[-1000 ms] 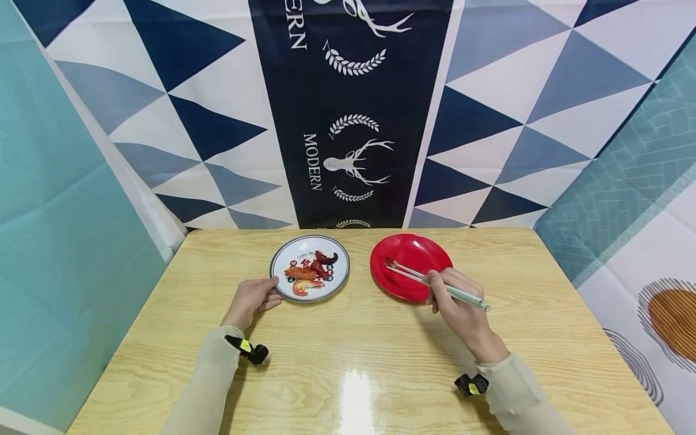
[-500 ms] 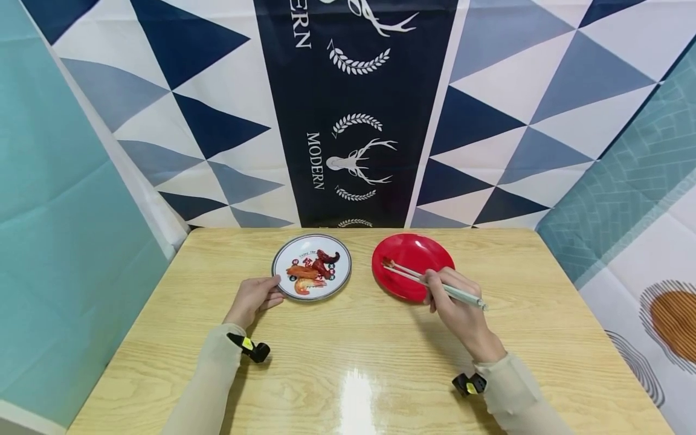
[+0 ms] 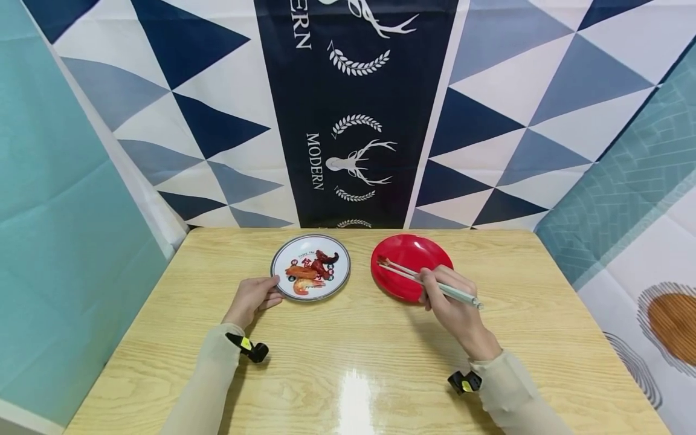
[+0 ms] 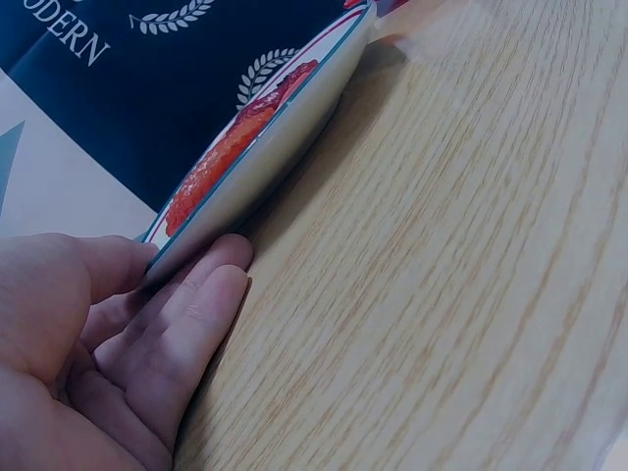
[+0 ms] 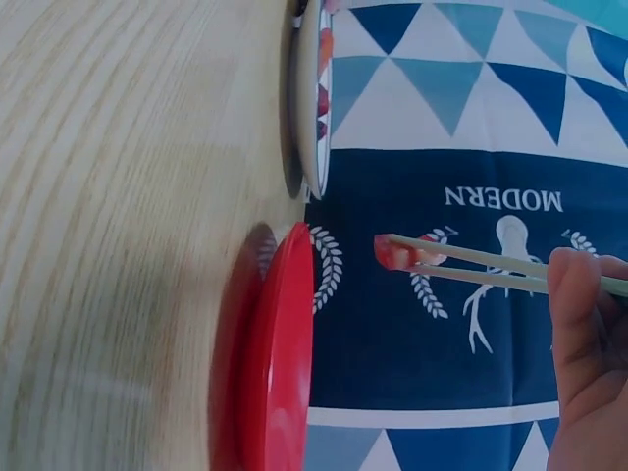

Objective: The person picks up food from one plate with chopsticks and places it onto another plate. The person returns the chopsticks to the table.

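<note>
In the head view my left hand (image 3: 254,300) grips the near-left rim of a white plate (image 3: 283,266) with a dark border, thumb on top and fingers under it. Several pieces of red-brown and orange food (image 3: 304,272), one like a shrimp, lie on that plate. My right hand (image 3: 450,302) holds a pair of pale chopsticks (image 3: 457,293) over the red plate (image 3: 429,251). Between the chopstick tips is a small red-orange piece of food (image 5: 397,252), raised above the red plate in the right wrist view; its kind is unclear.
Both plates stand near the far edge of a wooden table (image 3: 304,374), a small gap apart. Behind the table hangs a patterned cloth (image 3: 353,121), with a teal sheet (image 3: 65,211) at the left side.
My right hand has shifted slightly left with the chopsticks and the food piece, staying over the red plate. My left hand keeps its place on the white plate's rim.
</note>
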A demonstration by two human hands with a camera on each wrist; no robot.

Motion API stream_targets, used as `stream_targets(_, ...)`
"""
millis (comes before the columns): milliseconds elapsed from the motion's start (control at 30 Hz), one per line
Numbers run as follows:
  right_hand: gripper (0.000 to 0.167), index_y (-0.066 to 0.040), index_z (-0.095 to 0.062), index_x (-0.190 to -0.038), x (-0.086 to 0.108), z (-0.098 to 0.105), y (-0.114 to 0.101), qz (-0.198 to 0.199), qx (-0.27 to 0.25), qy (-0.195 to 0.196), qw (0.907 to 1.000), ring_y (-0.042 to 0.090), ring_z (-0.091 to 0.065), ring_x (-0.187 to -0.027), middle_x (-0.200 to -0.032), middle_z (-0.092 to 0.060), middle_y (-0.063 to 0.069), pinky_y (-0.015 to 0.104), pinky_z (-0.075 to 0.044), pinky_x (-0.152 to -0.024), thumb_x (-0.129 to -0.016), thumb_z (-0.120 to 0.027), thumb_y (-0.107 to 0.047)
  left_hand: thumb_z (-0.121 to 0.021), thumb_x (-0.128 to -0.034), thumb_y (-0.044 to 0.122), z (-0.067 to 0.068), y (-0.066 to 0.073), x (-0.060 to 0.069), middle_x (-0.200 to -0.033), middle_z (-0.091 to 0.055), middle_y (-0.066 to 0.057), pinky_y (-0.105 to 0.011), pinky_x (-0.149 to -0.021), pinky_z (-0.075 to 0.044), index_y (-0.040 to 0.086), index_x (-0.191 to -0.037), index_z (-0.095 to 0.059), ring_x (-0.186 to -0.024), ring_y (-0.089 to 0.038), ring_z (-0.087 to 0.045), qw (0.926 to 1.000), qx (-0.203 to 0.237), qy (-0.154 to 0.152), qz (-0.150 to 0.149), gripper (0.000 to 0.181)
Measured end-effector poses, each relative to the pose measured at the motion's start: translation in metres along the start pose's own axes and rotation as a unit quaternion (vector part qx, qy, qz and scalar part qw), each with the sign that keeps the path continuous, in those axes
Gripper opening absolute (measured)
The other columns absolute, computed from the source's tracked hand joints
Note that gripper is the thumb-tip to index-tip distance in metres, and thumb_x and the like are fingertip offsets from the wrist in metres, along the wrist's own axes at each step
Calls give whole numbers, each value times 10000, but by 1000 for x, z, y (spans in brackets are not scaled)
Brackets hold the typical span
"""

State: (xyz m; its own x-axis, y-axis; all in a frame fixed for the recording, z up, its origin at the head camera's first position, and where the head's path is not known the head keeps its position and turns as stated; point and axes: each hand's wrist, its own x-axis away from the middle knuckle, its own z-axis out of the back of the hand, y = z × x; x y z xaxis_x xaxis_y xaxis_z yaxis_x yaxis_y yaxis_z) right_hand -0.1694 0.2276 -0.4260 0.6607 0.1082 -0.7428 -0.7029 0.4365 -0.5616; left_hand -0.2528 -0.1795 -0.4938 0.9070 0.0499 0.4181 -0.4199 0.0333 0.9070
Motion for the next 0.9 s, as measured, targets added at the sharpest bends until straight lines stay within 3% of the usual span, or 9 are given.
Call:
stream_targets(567, 346, -129, -684, -730, -4, -16, 0, 312, -190, 201, 9991, 59, -522, -502, -587, -588, 7, 126, -377, -388, -859, -653, 191, -628, -1044, 244, -1, 2, 2, -753, -735, -24, -225, -725, -665, -110, -1334, -608, -676, -69, -722, 10000, -27, -5, -36, 458)
stream_targets(900, 334, -146, -693, -745, -5, -20, -3, 221, -308, 28, 9993, 38, -548, -519, -615, -618, 7, 119, -443, -415, -901, -657, 147, -625, -1047, 256, 1, 0, 2, -754, -724, -28, -228, -728, -665, -113, -1349, -592, -674, -73, -719, 10000, -4, -38, -4, 478)
